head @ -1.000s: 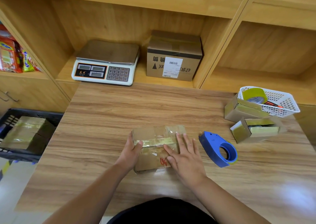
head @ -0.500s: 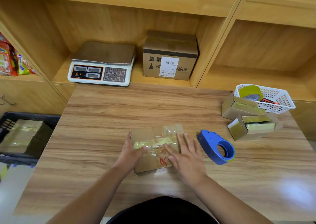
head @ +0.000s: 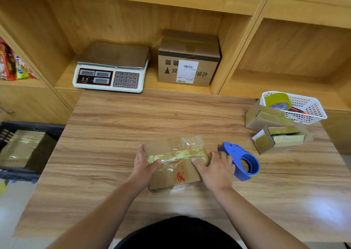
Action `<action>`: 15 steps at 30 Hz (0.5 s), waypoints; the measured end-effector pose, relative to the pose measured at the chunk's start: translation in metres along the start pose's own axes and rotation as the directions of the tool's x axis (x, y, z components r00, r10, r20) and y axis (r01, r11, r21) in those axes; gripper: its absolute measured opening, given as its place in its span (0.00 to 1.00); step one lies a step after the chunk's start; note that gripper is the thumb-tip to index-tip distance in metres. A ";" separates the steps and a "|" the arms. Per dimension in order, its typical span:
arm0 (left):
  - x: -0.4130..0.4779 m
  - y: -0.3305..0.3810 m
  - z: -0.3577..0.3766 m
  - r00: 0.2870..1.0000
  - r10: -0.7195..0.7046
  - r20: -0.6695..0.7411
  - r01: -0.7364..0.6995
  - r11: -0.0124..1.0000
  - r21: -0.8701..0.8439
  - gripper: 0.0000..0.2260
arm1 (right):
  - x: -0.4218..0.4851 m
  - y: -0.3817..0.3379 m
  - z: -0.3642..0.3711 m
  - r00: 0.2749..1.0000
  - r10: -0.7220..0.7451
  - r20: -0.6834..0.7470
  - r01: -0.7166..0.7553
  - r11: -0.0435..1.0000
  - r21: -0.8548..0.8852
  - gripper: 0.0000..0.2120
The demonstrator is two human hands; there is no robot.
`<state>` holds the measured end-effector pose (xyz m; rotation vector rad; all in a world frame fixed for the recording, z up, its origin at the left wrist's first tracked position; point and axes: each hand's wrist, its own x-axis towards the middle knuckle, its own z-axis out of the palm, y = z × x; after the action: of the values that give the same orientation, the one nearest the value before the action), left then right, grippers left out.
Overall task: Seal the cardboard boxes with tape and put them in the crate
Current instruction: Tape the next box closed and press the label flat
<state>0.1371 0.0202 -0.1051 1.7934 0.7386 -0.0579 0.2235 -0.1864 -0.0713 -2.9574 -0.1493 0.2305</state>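
While gripped at both ends, lying flat on the wooden table: cardboard box. On the left hand, thumb laid over the top onto the tape seam, fingers curled down the left end, grasping. On the right hand, thumb on the seam's other end, fingers wrapped over the right end, grasping too.

Room: ahead of both thumbs, wide bare tabletop up to the shelf edge. Outward of the left fingers, bare wood to the table's left edge. Past and below that edge, black crate holding one taped box. Just outward of the right knuckles, blue tape dispenser, touching or barely apart, cannot tell. Farther out that way, open-flapped box, second open box behind it, then white basket with tape roll, near the table's right edge.

Hidden: fingertips of both hands, down the box ends. Crate cut off at the frame's left edge. Orange-and-black items in the basket unreadable.

Look of the held box: brown, shallow, flaps closed. Wrinkled yellowish tape along the centre seam, thumb to thumb. Glossy clear tape beyond the thumbs, red mark on the wrist side.
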 end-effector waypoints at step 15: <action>-0.001 0.005 0.002 1.000 -0.004 -0.019 0.003 0.999 -0.042 0.35 | 0.023 -0.013 0.002 0.994 0.023 0.103 -0.039 0.986 0.162 0.27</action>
<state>0.1398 0.0170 -0.1009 1.7551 0.7509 -0.0278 0.2446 -0.1705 -0.0738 -2.7873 -0.0926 0.3779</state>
